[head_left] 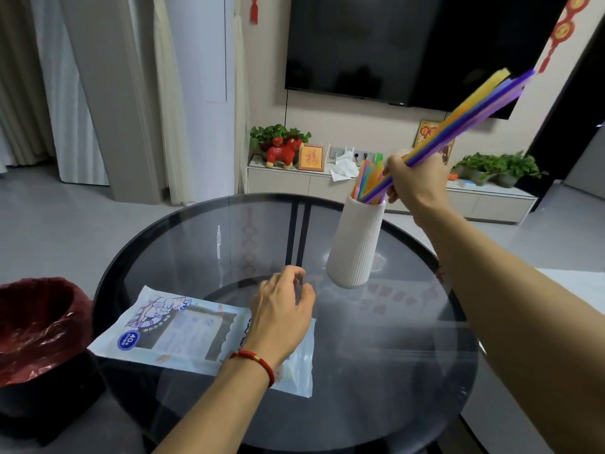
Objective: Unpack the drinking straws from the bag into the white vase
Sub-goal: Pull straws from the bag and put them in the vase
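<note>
1. My right arm stretches from the lower right of the frame up toward centre right, forearm bare, wrist slightly bent.
2. My right hand (pixel 413 181) is raised, its fingers curled round a bundle of straws (pixel 465 121) that angles up to the upper right.
3. My left forearm comes in from the bottom centre, with a red cord bracelet (pixel 257 361) at the wrist.
4. My left hand (pixel 283 314) sits low in the middle, back facing up, fingers loosely curled and holding nothing.

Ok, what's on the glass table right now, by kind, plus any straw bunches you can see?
Vase: 1
Bag: 1
Straw bunches: 2, one standing in the vase, one gripped in the right hand with its lower ends at the vase mouth
Total: 4
</note>
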